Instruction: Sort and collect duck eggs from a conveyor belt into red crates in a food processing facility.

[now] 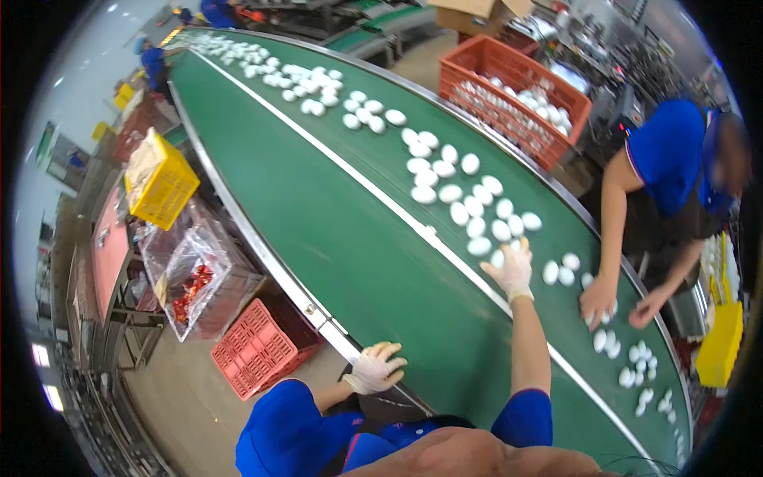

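A green conveyor belt (334,238) runs before me, split lengthwise by a white divider strip (387,200). Many white eggs (450,193) lie on its far lane. My right hand (514,269), in a pale glove, reaches across the divider with fingers spread over the eggs at the near edge of the group. Its fingertips touch or cover one or two eggs; whether it grips any I cannot tell. My left hand (375,366), also gloved, rests at the near metal edge of the belt, fingers apart, holding nothing.
Across the belt a co-worker in blue (670,155) has one hand on eggs. An orange crate (506,125) of eggs stands by the far rail. At left are a red crate (256,349), a plastic-lined bin (202,298) and a yellow crate (170,185). Other people stand farther up.
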Demonstrator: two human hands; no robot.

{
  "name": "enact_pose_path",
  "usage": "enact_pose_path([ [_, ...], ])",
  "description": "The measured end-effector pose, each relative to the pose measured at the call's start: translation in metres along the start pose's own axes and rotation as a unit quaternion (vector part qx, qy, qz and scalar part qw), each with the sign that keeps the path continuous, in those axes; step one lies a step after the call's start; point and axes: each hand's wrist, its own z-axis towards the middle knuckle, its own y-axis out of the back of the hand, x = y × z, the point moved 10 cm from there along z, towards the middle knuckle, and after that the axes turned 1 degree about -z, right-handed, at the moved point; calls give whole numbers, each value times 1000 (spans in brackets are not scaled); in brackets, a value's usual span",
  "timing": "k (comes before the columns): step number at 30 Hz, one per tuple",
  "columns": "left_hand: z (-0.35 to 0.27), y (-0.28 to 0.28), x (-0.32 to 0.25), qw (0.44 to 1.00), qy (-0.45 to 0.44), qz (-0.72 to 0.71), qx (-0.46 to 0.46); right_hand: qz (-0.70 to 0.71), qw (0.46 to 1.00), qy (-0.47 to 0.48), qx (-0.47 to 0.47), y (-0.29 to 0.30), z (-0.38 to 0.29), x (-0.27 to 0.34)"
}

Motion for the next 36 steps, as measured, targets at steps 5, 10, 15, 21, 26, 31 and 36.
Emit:
enact_pose_path([
  [5, -7, -2, 6, 1000, 11, -2, -1, 4, 998, -58, 8, -2, -24, -16],
  [10, -8, 6, 6, 1000, 5, -6, 12, 97, 986, -123, -49, 22, -48, -41],
  [15, -8, 12, -4, 1000, 0, 3, 15, 594, 782, -188, -10, 82, -137, -49],
  [21, -10, 12, -2, 1000, -8, 15, -2, 754, 573, -275, -164, 181, -327, -68],
  [26, -9, 17, 4, 999, 12, 36, 25, 569, 559, -420, -432, 251, -577, -163],
  [31, -16, 10, -4, 999, 16, 40, 3, 235, 571, -585, -526, 268, -781, -151],
  [36, -20, 8, 7, 998, 23, 58, -21, 27, 566, -706, -425, 225, -908, -114],
])
